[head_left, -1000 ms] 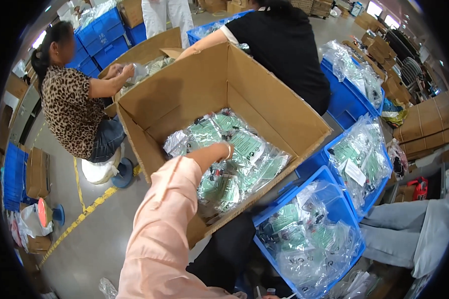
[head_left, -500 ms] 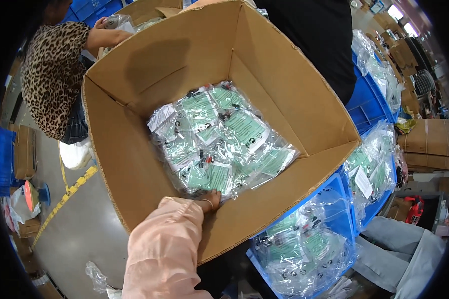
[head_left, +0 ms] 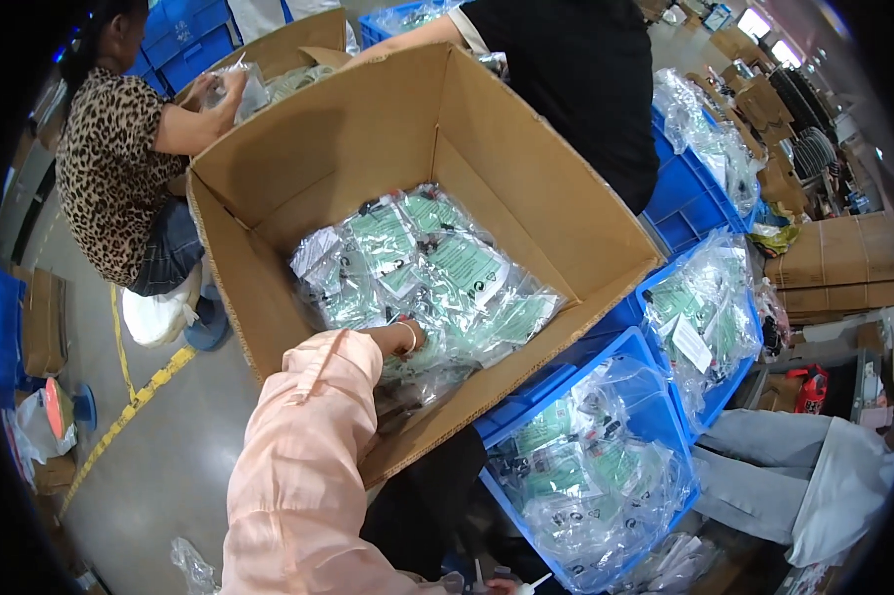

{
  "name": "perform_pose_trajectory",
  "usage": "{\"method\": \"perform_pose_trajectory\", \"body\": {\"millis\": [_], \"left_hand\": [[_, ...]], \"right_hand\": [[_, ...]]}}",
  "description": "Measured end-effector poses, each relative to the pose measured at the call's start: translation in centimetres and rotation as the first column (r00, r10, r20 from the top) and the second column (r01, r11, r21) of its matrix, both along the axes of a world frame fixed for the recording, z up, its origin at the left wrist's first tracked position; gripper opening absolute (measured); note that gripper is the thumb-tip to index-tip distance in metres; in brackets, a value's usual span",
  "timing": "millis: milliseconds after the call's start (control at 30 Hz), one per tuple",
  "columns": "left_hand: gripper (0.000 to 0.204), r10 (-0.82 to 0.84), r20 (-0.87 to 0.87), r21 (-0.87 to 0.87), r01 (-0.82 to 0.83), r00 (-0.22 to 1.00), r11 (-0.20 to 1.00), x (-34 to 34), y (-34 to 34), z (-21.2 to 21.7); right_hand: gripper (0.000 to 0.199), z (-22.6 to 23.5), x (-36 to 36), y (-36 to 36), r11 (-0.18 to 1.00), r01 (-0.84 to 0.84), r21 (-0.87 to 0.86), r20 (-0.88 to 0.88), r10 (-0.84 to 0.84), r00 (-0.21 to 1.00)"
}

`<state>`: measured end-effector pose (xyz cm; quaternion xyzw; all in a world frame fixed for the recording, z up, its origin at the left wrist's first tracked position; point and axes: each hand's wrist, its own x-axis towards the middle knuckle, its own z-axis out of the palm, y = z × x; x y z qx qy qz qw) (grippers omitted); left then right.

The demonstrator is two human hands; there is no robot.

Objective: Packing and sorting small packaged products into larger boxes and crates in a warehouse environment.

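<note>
My left arm, in a pale pink sleeve, reaches into a large open cardboard box (head_left: 313, 139). A thin bracelet circles the wrist. My left hand (head_left: 413, 336) touches clear plastic bags (head_left: 467, 268) piled at the bottom. The bags hold green-printed sheets, white papers and small dark and red parts. My fingers are hidden among the bags, so whether they grip one cannot be made out. I do not see my right hand; small pale and reddish shapes at the lower edge are too cut off to name.
Blue crates (head_left: 680, 431) filled with similar bags stand at the right. A person in a leopard-print top (head_left: 110, 169) handles a clear bag beyond the box. Another person in black (head_left: 566, 89) leans in close behind it. A yellow line (head_left: 120, 426) marks the floor at left.
My left hand has moved from the near edge of the pile up onto the bags. The view has shifted, and the person in leopard print has raised a clear bag.
</note>
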<state>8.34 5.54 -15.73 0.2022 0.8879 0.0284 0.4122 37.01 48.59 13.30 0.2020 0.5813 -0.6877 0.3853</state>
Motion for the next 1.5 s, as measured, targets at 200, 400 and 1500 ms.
{"method": "perform_pose_trajectory", "body": {"millis": [200,400,1500], "left_hand": [[0.009,0.747,0.29,0.286,-0.799,0.598,0.529,1.9,-1.1,7.6],[0.014,0.737,0.383,0.121,-0.821,0.558,0.558,2.2,-0.5,16.3],[0.014,0.573,-0.754,0.657,0.378,0.322,0.652,7.7,24.8,60.6]], "right_hand": [[0.036,4.7,4.1,-3.0,0.996,0.02,-0.088,-0.094,-0.029,0.995],[0.036,2.2,4.1,-0.1,0.992,0.024,-0.125,-0.151,-0.043,0.988],[0.021,28.1,-1.3,6.9,0.965,0.203,-0.164,-0.851,-0.243,0.466]]}}
